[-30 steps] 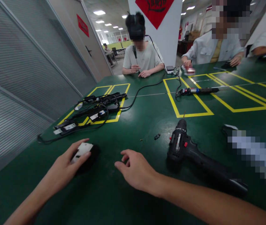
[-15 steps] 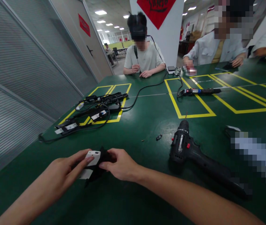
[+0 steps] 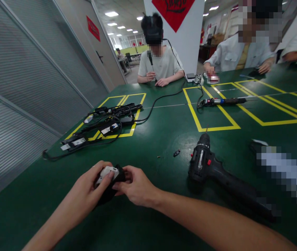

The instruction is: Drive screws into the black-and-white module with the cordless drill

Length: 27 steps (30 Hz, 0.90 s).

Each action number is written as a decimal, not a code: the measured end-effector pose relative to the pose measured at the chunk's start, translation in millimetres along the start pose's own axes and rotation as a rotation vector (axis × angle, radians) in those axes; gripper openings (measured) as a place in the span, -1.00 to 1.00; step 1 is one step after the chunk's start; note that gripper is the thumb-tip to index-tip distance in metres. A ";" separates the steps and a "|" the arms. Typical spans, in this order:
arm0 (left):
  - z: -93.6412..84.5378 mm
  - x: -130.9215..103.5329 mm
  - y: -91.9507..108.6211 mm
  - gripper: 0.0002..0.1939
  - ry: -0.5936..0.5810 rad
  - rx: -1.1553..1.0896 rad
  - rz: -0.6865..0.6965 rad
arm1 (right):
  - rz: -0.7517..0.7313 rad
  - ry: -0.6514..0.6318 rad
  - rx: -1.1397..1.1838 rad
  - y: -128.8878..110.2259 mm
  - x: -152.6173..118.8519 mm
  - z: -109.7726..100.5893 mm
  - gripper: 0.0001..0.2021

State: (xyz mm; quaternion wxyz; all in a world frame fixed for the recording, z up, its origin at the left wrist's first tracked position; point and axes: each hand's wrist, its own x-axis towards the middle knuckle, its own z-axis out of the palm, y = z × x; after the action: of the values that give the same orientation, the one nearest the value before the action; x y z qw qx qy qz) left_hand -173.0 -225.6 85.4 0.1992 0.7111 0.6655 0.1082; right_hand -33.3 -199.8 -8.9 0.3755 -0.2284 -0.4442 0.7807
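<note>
Between both hands, low over the green table, is a small black part with a white plate (image 3: 109, 170); its exact kind does not show. My left hand (image 3: 89, 186) wraps its near left side, with the thumb lying across the white face. From the right, my right hand (image 3: 138, 184) pinches the black edge between thumb and fingers. Much of the black underside is hidden by the fingers. Beyond my right hand lie a tiny brass-coloured piece (image 3: 158, 157) and a small black part (image 3: 176, 153).
A black cordless drill (image 3: 206, 164) lies right of my hands, bit pointing away. Several cabled black devices (image 3: 109, 122) lie at the left inside yellow tape. A pen-shaped tool (image 3: 224, 101) lies farther right. Across the green table (image 3: 161, 136), a person (image 3: 160, 62) holds a screwdriver (image 3: 151, 62).
The black part with the white plate has been turned in the hands, and its pale lower flap no longer shows. My left hand has shifted right and closed further round it.
</note>
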 end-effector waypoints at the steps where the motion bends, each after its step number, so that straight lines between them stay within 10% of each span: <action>1: 1.8 1.0 1.9 -0.62 0.008 -0.012 -0.004 | 0.000 0.010 0.015 0.3 -0.5 -0.3 -0.73; 10: 5.5 -8.3 1.7 -0.34 -0.097 -0.089 -0.033 | -0.063 -0.006 -0.035 -4.7 -4.4 -0.9 -0.72; 27: 6.1 -19.5 0.7 -0.47 -0.102 0.035 -0.083 | -0.118 -0.013 -0.196 1.7 -5.9 1.0 -0.69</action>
State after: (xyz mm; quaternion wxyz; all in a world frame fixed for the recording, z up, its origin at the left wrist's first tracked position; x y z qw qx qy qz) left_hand -171.6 -245.8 82.4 0.2247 0.6908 0.6853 0.0515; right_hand -31.0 -205.6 -9.8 0.3939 -0.2323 -0.5335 0.7115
